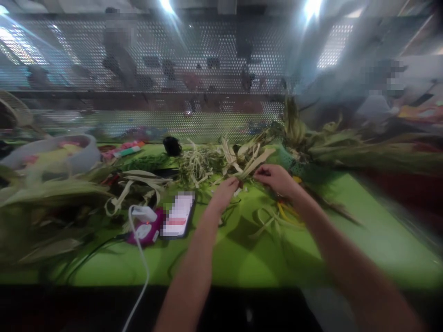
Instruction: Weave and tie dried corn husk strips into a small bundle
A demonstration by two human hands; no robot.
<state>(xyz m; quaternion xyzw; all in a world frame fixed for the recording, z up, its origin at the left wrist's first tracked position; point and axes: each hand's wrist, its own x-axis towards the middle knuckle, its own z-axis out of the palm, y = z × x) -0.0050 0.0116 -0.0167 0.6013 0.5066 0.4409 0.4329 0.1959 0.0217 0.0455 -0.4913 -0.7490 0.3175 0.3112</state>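
My left hand [227, 192] is closed, its fingertips pinching a long pale dried leaf strip [259, 161] that slants up to the right. Just to the right, my right hand [277, 179] has its fingers curled together near the lower part of the strip; whatever is between them is too small to make out. Behind both hands lies a heap of pale dried strips [229, 154]. Small white bits rest on the green tabletop by my left fingertips. Below my right hand is a loose curled strip [266, 217].
A phone [178, 216] and a purple power socket [147, 230] with a white plug [144, 213] and cable lie left of my left arm. Large dried leaves [38, 221] cover the left side. Further back stand a grey basin [88, 152], a green basket [289, 160] and a perforated metal screen [207, 60].
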